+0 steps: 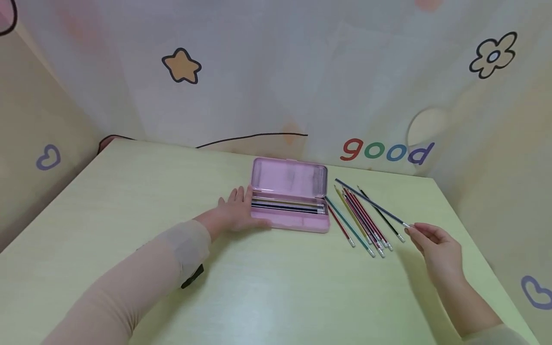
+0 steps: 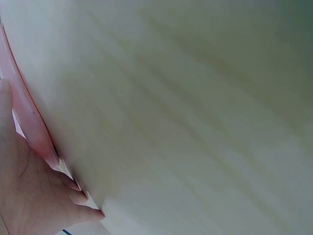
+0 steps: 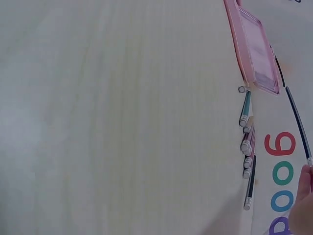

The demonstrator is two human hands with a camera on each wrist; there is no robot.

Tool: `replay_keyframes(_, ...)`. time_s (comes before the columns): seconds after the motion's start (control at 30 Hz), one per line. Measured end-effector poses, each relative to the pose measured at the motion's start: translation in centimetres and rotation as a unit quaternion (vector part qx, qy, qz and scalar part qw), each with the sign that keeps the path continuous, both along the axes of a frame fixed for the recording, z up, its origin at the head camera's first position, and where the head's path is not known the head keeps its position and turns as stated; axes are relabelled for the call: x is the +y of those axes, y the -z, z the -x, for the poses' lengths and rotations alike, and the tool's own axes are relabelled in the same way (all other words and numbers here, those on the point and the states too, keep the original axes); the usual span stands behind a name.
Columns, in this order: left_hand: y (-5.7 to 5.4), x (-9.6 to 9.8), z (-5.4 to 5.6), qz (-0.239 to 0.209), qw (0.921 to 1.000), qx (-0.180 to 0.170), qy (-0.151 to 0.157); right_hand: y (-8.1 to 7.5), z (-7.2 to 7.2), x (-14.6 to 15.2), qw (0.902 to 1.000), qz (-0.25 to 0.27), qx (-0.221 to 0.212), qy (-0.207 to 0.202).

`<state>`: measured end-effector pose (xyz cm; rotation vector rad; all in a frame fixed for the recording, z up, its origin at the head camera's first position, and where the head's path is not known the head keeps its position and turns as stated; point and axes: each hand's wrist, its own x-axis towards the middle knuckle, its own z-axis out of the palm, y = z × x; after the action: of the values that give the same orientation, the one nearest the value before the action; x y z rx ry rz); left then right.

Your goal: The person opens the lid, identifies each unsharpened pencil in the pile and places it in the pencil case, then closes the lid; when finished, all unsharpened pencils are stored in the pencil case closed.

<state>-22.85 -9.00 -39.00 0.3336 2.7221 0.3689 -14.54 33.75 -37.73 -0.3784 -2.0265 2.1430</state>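
Note:
A pink pencil case (image 1: 302,223) lies with its lid raised on the table, and several pencils (image 1: 286,207) rest side by side in it. My left hand (image 1: 235,213) touches the case's left end, fingers straight and spread, the thumb along its front edge. In the left wrist view that hand (image 2: 41,196) lies beside the pink case wall (image 2: 27,107). With thumb and fingertips my right hand (image 1: 440,249) pinches a dark blue pencil (image 1: 371,202) at its eraser end. This pencil (image 3: 297,122) points toward the case and is raised above the others.
Right of the case lies a loose row of pencils: a red one (image 1: 342,225), a teal one (image 1: 351,230), a yellow one (image 1: 355,218), several dark red ones (image 1: 368,220) and a black one (image 1: 384,215). A printed curtain (image 1: 258,96) hangs behind the pale table (image 1: 267,287).

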Motion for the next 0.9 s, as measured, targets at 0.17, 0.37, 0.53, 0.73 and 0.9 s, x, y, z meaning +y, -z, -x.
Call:
replay_keyframes(0.17, -0.1, 0.2, -0.1, 0.002, 1.0, 0.0, -0.001, -0.4, 0.0, -0.9, 0.9998, 0.014, 0.011, -0.012)
replay_keyframes(0.37, -0.1, 0.2, 0.0, 0.005, 1.0, -0.003, -0.004, -1.2, 0.3, -2.3, 0.9995, -0.014, -0.02, -0.018)
replay_keyframes(0.53, -0.1, 0.1, -0.1, 0.004, 1.0, -0.004, -0.002, -1.8, 0.9, -3.3, 0.9986, -0.005, -0.037, -0.037)
replay_keyframes(0.73, -0.3, 0.2, -0.2, 0.002, 1.0, -0.001, 0.0, -2.0, 2.0, -4.7, 0.9967, 0.003, -0.008, -0.08)
replay_keyframes(0.9, -0.6, 0.2, -0.3, 0.005, 1.0, -0.005, -0.001, -2.0, 2.9, -5.8, 0.9923, -0.076, -0.019, -0.096)
